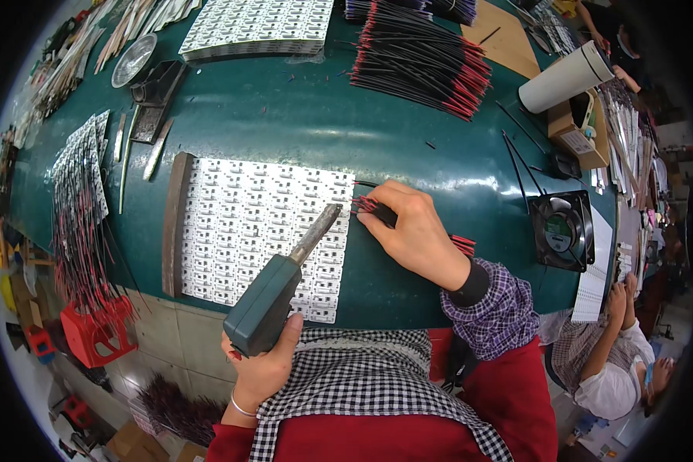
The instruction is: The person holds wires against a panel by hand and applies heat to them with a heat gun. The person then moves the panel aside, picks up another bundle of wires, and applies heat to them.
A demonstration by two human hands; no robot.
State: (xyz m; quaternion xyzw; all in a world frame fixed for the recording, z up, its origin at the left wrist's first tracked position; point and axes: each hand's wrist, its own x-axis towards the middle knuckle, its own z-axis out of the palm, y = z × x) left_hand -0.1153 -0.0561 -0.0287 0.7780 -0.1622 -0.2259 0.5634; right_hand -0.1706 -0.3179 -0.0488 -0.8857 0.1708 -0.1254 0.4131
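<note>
A white panel of small circuit boards [239, 223] lies on the green table in front of me, a dark bar [175, 231] along its left edge. My left hand [260, 376] is closed round the handle of a dark green soldering gun [265, 300]. Its metal tip points up and right, at the panel's upper right edge. Just beside that tip, my right hand [417, 232] pinches a bunch of black wires with red ends [379, 209] at the same edge. One black wire above the fingers also reaches the panel. Whether the tip touches a wire, I cannot tell.
A stack of white panels [258, 29] and a heap of black-and-red wires [420, 58] lie at the back. On the right are a small fan [562, 231], a cardboard box [581, 138] and a white flask [566, 77]. Wired strips [85, 208] overhang the left edge.
</note>
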